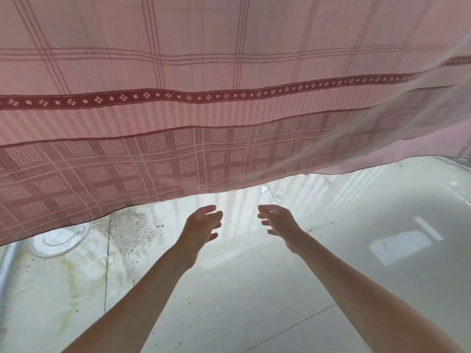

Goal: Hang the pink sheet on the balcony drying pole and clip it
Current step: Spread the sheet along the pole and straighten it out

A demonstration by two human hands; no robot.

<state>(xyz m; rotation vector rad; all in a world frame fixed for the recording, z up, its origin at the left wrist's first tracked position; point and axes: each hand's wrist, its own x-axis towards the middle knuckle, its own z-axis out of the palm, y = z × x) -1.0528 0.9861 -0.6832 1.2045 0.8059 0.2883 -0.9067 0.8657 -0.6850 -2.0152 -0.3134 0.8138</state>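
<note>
Across the upper frame: we see the pink sheet (204, 72) spread wide, filling the top half from left edge to right edge.
Sheet pattern: pale pink with a thin plaid grid above, a dark red band of small white diamonds running across the middle, and a denser checked border below it.
Sheet hem: it runs from lower left, where it hangs lowest, up toward the right side, where the cloth looks blurred and a second layer shows behind.
Drying pole: we cannot see it; whatever the sheet hangs from lies beyond the top edge.
Left hand (202, 225): raised at lower centre just under the hem, fingers loosely spread and curled, holding nothing, not touching the cloth as far as we can tell.
Right hand (277, 221): raised just beside the left with a gap between them, fingers loosely spread and bent, holding nothing, also clear of the hem.
Forearms: both bare, reaching up from the bottom edge and converging toward the centre.
Floor (254, 289): pale tiles with dark grout lines, bright glare at right, a speckled grey stain at centre left.
Round drain cover (60, 238): at left, partly hidden by the hanging hem.
Grey pipe (7, 266): along the left edge, below the cloth.
Small white scrap (264, 189): on the floor just under the hem, above the hands.
</note>
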